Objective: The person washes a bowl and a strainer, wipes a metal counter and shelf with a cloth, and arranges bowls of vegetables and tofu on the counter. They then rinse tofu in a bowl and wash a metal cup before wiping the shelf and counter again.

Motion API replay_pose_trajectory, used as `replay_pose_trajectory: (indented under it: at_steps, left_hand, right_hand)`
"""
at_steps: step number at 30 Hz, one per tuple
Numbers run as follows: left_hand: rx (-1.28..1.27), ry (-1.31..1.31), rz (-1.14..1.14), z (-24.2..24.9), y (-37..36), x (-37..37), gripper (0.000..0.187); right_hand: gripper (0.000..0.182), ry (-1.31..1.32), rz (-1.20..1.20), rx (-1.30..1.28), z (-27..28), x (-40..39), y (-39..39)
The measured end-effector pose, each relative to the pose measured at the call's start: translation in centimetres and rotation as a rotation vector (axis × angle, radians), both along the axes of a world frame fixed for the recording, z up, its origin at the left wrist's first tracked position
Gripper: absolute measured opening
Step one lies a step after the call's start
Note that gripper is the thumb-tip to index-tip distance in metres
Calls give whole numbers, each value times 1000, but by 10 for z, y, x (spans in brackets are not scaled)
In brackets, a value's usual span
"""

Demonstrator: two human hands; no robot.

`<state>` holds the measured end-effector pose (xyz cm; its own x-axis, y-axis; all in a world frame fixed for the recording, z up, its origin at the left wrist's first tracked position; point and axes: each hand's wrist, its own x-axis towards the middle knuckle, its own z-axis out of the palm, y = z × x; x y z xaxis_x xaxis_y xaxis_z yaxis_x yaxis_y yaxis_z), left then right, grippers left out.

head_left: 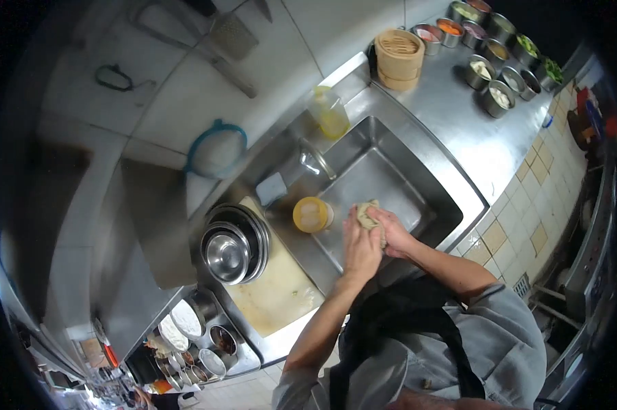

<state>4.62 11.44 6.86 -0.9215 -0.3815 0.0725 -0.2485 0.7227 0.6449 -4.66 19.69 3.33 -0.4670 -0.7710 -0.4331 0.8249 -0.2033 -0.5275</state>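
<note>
A crumpled pale cloth (368,217) is bunched between my two hands over the near side of the steel sink (384,178). My left hand (360,244) presses on it from the left, fingers pointing up. Around its right side wrap the fingers of my right hand (392,234). Just left of my hands, a container with a yellow rim (311,214) stands at the sink's left part. The faucet (317,158) reaches over the basin behind it.
Stacked metal bowls (230,249) rest on a cutting board (274,294) at the left. A yellow-capped bottle (330,116) stands behind the sink. A bamboo steamer (399,60) and several metal cups of ingredients (498,99) occupy the right counter (452,116). A blue-rimmed strainer (217,149) hangs on the wall.
</note>
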Motion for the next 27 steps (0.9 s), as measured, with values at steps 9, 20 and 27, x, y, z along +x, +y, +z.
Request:
replay_pose_trajectory:
  at_steps: [9, 20, 27]
  left_hand:
    - [337, -183, -197, -7, -35, -33, 39]
    - [1207, 43, 716, -84, -142, -87, 45]
    - [1695, 125, 786, -101, -198, -143, 30]
  right_hand:
    - [37, 600, 120, 377, -58, -42, 35]
    - [38, 642, 235, 523, -23, -105, 87]
    - [38, 568, 243, 384, -14, -74, 25]
